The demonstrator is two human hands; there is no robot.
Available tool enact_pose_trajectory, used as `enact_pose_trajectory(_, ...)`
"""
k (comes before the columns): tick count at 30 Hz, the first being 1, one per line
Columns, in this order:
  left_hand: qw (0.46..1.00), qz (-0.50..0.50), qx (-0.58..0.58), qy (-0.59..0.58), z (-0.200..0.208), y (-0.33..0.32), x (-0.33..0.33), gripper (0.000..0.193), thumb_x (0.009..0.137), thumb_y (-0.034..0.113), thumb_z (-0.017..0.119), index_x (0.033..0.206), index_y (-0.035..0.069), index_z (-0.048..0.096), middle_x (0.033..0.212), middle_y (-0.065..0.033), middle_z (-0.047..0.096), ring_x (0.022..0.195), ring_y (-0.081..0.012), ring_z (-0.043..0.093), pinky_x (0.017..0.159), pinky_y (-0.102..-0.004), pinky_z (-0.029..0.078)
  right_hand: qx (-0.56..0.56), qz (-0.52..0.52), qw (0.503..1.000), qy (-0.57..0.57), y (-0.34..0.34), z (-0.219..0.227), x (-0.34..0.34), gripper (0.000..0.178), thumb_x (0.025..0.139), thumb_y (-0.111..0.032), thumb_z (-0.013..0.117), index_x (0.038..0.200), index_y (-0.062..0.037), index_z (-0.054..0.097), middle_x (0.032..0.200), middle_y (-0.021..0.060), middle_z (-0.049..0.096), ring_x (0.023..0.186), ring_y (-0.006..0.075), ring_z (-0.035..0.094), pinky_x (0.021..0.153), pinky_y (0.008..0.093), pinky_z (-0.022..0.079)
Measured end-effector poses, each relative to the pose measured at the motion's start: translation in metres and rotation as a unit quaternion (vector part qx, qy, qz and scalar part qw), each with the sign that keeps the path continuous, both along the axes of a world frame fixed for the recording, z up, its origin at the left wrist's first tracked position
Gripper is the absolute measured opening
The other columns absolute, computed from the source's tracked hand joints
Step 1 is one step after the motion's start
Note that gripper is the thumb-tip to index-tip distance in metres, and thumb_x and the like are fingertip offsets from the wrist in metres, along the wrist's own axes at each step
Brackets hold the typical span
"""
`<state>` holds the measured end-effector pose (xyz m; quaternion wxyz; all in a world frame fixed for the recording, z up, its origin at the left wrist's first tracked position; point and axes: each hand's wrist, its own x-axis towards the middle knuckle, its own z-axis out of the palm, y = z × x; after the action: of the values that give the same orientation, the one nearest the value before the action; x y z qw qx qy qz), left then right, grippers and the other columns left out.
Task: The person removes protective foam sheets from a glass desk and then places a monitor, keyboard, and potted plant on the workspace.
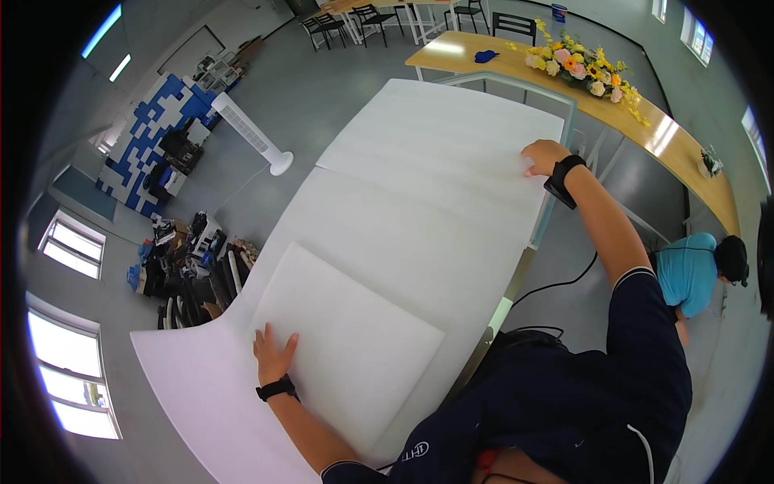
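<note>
A large white foam-like sheet covers the table in front of me and hangs past its left side. On its near part lies a smaller white rectangular sheet. My left hand rests with fingers spread at the left edge of the smaller sheet. Farther off, my right hand reaches the right edge of the large sheet, its fingers bent and closed on the material there. Dark bands circle both wrists. A crease or seam crosses the large sheet between the hands.
A glass-like rim borders the table's far right. Beyond stands a curved wooden table with a flower arrangement. A white tower fan is at far left. A person in a blue shirt bends at right. A black cable hangs beside me.
</note>
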<state>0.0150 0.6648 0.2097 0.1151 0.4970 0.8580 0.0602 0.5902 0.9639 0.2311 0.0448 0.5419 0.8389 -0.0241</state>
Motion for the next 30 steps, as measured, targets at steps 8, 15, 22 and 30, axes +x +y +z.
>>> enact_pose_trajectory(8, 0.997, -0.016, 0.07, -0.033, 0.017, -0.006, -0.005, 0.077, 0.07, 0.041, 0.064, 0.127, 0.002, 0.032, 0.135, -0.0259, 0.019, 0.124, -0.0408, 0.018, 0.1, -0.0434, 0.023, 0.037, -0.033, 0.995, 0.087, -0.013, -0.004, 0.002, 0.037, 0.064, -0.027, 0.068, 0.093, -0.0061, 0.057, 0.095, 0.0162, 0.051, 0.09, 0.0329, 0.052, 0.077, 0.0389, 0.042)
enact_pose_trajectory(15, 0.992, 0.063, 0.111, 0.012, 0.018, -0.01, -0.004, 0.077, 0.064, 0.03, 0.07, 0.126, 0.003, 0.033, 0.136, -0.0239, 0.015, 0.124, -0.0377, 0.02, 0.098, -0.0433, 0.026, 0.091, -0.064, 0.987, 0.119, -0.022, -0.021, 0.009, 0.027, 0.067, -0.025, 0.064, 0.088, -0.0089, 0.058, 0.093, 0.01, 0.053, 0.09, 0.0288, 0.052, 0.075, 0.039, 0.044)
enact_pose_trajectory(22, 0.985, 0.085, 0.149, 0.037, 0.002, -0.012, -0.021, 0.079, 0.063, 0.03, 0.071, 0.126, 0.003, 0.032, 0.132, -0.0246, 0.022, 0.121, -0.0375, 0.023, 0.097, -0.0432, 0.027, 0.109, -0.052, 0.983, 0.139, -0.053, -0.025, -0.001, 0.033, 0.075, -0.029, 0.056, 0.099, -0.0063, 0.056, 0.11, 0.0122, 0.051, 0.103, 0.029, 0.047, 0.085, 0.0377, 0.04)
enact_pose_trajectory(30, 0.954, 0.146, 0.235, -0.119, 0.015, -0.008, -0.012, 0.085, 0.064, 0.019, 0.072, 0.131, 0.002, 0.023, 0.119, -0.0216, 0.037, 0.087, -0.0216, 0.048, 0.076, -0.0314, 0.043, 0.042, -0.006, 0.972, 0.233, -0.068, -0.03, -0.005, 0.051, 0.076, -0.033, 0.057, 0.114, -0.0014, 0.048, 0.126, 0.0218, 0.037, 0.119, 0.0359, 0.032, 0.098, 0.0381, 0.028)
